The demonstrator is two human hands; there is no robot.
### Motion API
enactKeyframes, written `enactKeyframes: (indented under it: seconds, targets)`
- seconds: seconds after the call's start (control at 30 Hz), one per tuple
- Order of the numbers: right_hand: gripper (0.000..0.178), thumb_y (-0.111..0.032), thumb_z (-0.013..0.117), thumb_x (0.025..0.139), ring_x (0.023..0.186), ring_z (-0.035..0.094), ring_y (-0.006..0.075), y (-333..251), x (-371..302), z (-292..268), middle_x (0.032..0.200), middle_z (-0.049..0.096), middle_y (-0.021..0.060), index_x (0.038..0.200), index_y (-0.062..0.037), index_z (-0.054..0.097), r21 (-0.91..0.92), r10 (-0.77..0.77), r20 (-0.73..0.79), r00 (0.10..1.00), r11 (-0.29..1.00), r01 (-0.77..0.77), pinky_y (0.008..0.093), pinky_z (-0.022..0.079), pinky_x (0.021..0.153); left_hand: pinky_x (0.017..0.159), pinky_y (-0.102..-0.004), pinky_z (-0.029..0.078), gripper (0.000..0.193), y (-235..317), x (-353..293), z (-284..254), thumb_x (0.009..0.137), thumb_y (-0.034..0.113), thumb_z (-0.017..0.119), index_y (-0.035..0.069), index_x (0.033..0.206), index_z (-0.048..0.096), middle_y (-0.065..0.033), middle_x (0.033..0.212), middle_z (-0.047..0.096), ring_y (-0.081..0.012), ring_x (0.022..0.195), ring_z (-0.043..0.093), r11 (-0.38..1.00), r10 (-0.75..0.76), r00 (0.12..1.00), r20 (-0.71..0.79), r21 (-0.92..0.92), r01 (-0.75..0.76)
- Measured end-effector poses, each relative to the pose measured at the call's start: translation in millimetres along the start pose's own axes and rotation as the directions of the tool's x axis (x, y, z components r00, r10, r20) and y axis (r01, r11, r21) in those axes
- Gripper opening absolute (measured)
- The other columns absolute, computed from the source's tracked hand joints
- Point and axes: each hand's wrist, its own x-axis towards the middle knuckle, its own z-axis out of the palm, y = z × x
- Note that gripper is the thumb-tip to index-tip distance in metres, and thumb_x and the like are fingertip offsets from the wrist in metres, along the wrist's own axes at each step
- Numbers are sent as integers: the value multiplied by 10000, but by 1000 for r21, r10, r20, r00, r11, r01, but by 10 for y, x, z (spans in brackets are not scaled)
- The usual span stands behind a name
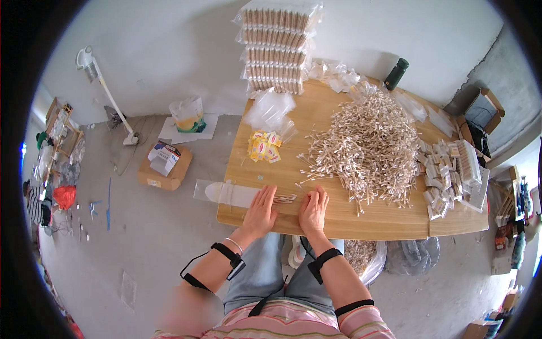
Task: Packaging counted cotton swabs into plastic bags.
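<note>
My left hand [261, 213] rests at the table's front edge, its fingers together over one end of a small bundle of cotton swabs [286, 199]. The swabs' other ends stick out toward my right hand [314, 210]. That hand stands on its edge close by, its fingers stretched and slightly bent, with nothing visible in it. Left of my left hand lies a white rounded card [240, 195] with a clear plastic sleeve [201, 190], whose end hangs past the table's left edge. My left fingers hide the card's right end.
A large heap of loose cotton swabs [372, 147] covers the right of the table [339, 226]. Around it are yellow packets [264, 147], clear bags [270, 110], packed swab boxes [443, 181], stacked swab packs [276, 48] and a dark green bottle [397, 74]. A cardboard box [165, 166] sits on the floor.
</note>
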Motion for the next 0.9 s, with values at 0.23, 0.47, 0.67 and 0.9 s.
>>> enactKeyframes:
  seconds: [0.23,0.47,0.67,0.9]
  targets:
    - [133,-72,534,886,1189,398,391,32,36,-15,1279,432,187,1004,-16,508,-76,11,63,998,997,-6,481,340,1021,1085,-406,376,507,-319,23,-408,814,-65,499,71,1303,505,-149,1414,435,-341,1305,414,990,131,979,159,-70,-121]
    - [120,-67,553,874,1152,425,387,-2,17,40,1245,467,184,978,-15,521,-78,-37,3,999,996,37,481,359,999,1006,-360,454,196,-244,68,-250,786,85,640,76,980,671,-117,1315,541,-277,1229,506,959,259,963,77,100,-266]
    - [109,-67,553,874,1157,426,384,45,12,1,1251,469,179,965,-13,525,-129,-51,10,999,990,52,480,362,1001,1032,-409,423,170,-152,94,-236,790,130,665,91,955,678,-74,1187,631,-227,1178,552,948,291,954,-67,157,-278]
    - [148,-112,535,901,1215,393,375,72,2,44,1290,442,159,1016,-21,519,-139,-9,56,998,990,17,485,348,1017,1093,-435,332,357,114,132,163,856,214,618,61,1179,612,-82,1227,618,-244,1219,527,952,270,962,-42,159,-260]
